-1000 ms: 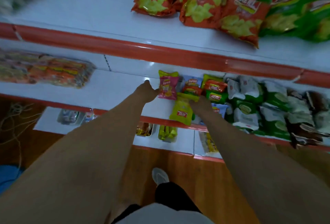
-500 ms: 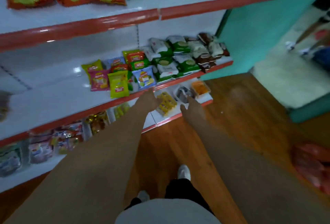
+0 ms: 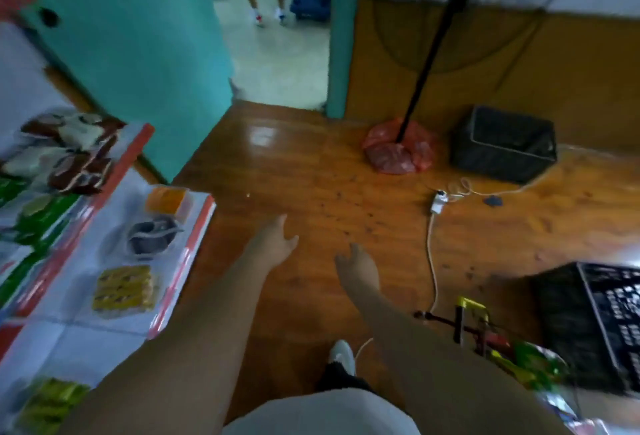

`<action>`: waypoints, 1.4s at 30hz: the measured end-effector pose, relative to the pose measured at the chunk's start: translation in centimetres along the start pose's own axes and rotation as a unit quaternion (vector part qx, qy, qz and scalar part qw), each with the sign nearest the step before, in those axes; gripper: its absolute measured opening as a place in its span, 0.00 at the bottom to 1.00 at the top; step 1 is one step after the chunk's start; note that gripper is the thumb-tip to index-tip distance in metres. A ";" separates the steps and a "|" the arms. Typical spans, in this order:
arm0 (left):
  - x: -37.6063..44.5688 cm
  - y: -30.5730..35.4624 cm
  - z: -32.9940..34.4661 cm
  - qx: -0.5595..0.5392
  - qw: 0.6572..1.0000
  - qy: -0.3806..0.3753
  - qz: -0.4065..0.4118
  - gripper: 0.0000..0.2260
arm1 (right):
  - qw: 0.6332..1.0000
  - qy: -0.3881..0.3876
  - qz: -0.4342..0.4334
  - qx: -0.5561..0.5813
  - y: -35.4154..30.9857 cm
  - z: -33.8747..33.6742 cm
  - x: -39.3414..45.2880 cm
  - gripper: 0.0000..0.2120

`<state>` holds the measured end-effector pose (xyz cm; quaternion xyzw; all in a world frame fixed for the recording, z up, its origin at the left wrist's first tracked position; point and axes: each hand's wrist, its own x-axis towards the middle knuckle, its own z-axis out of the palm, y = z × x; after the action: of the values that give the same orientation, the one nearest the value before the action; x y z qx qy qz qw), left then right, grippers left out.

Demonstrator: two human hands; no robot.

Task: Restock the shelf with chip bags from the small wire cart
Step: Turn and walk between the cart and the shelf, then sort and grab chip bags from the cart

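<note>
Both hands empty, fingers loose and spread: left hand (image 3: 273, 242), right hand (image 3: 356, 266), out over the wooden floor (image 3: 311, 171). Wire cart (image 3: 464, 320) with chip bags (image 3: 530, 365) sits low at right, just beside the right forearm, so the right grip is nearer. Shelf (image 3: 194, 237) lies left, opposite side. Bags' long axis too blurred to tell.
</note>
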<state>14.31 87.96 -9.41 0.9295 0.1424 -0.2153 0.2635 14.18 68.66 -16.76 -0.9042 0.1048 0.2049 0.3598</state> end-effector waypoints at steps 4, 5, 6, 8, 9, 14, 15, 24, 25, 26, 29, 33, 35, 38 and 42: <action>4.0 12.2 5.6 0.059 0.992 -0.087 0.075 0.30 | 0.977 0.079 0.185 0.070 9.0 -8.9 0.5 0.24; 4.4 15.0 7.0 0.075 0.987 -0.101 0.097 0.30 | 0.968 0.104 0.211 0.090 11.3 -10.8 0.6 0.24; 4.8 17.5 8.5 0.088 0.982 -0.115 0.124 0.30 | 0.959 0.118 0.230 0.113 13.0 -12.2 0.5 0.24; 5.5 22.1 11.4 0.109 0.970 -0.133 0.170 0.30 | 0.942 0.152 0.263 0.144 16.6 -14.7 0.3 0.22; 5.8 24.1 12.9 0.122 0.963 -0.145 0.190 0.30 | 0.932 0.165 0.283 0.152 18.2 -15.8 -0.1 0.21; 6.3 32.1 20.5 0.204 0.916 -0.207 0.276 0.29 | 0.874 0.221 0.375 0.216 24.9 -18.0 -2.9 0.15; 6.4 33.3 21.9 0.220 0.904 -0.219 0.293 0.29 | 0.861 0.226 0.394 0.230 25.9 -18.1 -3.6 0.16; 10.9 42.5 31.1 0.317 0.808 -0.308 0.390 0.30 | 0.725 0.274 0.532 0.341 32.2 -18.3 -4.8 0.19; 11.4 43.4 32.2 0.322 0.798 -0.322 0.395 0.30 | 0.710 0.280 0.545 0.348 32.4 -18.6 -4.4 0.21; 11.8 44.4 33.3 0.327 0.785 -0.340 0.401 0.30 | 0.694 0.285 0.557 0.355 32.5 -18.6 -4.0 0.21; 13.0 46.4 35.9 0.360 0.742 -0.380 0.418 0.30 | 0.660 0.278 0.590 0.372 32.1 -18.4 -2.9 0.19; 14.5 48.9 38.6 0.392 0.716 -0.397 0.420 0.29 | 0.624 0.283 0.615 0.390 32.1 -18.7 -1.7 0.24; 14.7 49.9 40.1 0.411 0.700 -0.400 0.426 0.29 | 0.610 0.292 0.624 0.391 32.4 -19.0 -1.3 0.24; 14.5 50.6 42.6 0.428 0.683 -0.408 0.429 0.28 | 0.602 0.292 0.635 0.387 33.7 -19.0 -0.7 0.21; 14.3 49.5 47.1 0.445 0.667 -0.422 0.424 0.28 | 0.582 0.289 0.644 0.404 37.4 -17.8 0.6 0.20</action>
<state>30.12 23.58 -31.23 0.7065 -0.5063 -0.4869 -0.0863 7.37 29.42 -28.08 -0.3728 0.8299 0.0469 0.4124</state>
